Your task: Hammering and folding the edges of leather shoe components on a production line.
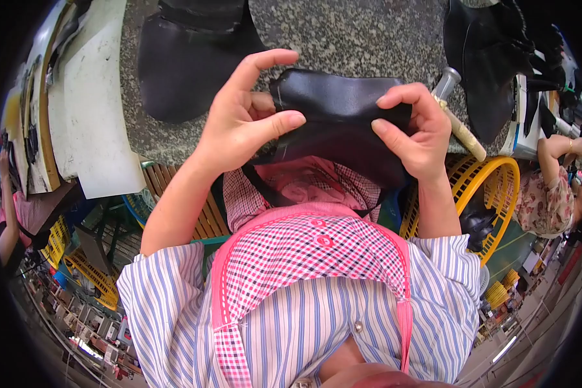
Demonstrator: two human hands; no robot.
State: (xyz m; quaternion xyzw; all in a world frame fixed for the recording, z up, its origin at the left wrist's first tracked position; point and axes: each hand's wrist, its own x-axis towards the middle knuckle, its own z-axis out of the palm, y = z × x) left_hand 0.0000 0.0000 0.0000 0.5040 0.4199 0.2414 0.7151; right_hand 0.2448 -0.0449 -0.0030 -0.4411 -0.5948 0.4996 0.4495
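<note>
A folded black leather piece (343, 97), glossy along its upper part, spans the space between my hands at the near edge of the stone worktop. My left hand (246, 116) is at its left end, thumb lying over the front and index finger lifted away; its other fingers are partly hidden behind. At the opposite end, my right hand (420, 126) pinches the leather between thumb and bent fingers. Just beyond that hand lies a hammer (460, 126) with a metal head and a pale wrapped handle.
On the speckled stone worktop (343, 32) lie more black leather pieces (181, 71) at left and a dark pile (495, 71) at right. A yellow plastic basket (507, 187) holding black pieces stands below right. Another person's arm (556, 155) shows at far right.
</note>
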